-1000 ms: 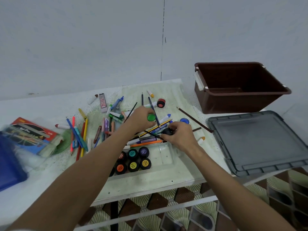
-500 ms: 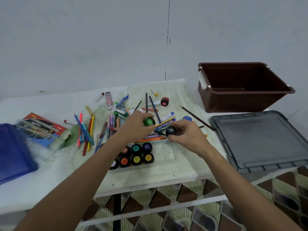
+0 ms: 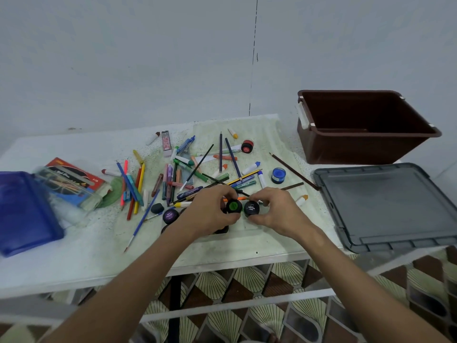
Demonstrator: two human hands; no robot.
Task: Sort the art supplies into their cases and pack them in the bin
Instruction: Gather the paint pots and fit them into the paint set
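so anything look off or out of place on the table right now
Two paint pots lie loose among the pencils: a red one tipped on its side and a blue one, away from the pots by the hands. Nothing looks spilled or damaged.

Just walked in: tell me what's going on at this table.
A person is sorting scattered art supplies. The left hand grips a green-lidded paint pot, the right hand a black-lidded paint pot, side by side above the clear tray. Pencils and markers litter the table; the brown bin holds nothing visible.
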